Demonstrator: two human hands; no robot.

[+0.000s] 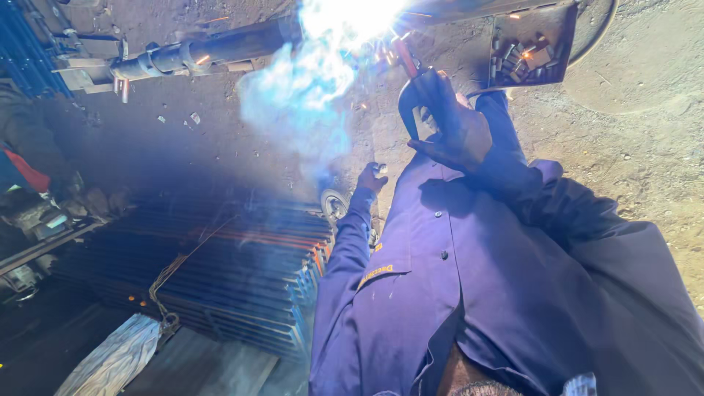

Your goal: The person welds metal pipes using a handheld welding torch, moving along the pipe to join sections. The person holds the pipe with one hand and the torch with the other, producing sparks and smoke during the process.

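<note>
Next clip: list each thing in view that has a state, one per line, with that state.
Welding arc: lit, throwing sparks and bluish smoke.
Electrode holder: gripped in the right hand, tip at the arc.
Left hand: closed on a small object, too dark to identify.
Metal pipe: lying horizontal, being welded at one end.
Steel bars: stacked, bundled with wire.
Metal tray: holding small scraps.

right hand (449,125) gripping a red-handled electrode holder (405,59), tip at a white arc (345,18) on a dark pipe (198,53). left hand (372,177) closed low beside a small wheel (334,205). blue smoke (293,103) drifting over stacked steel bars (220,271).
</note>
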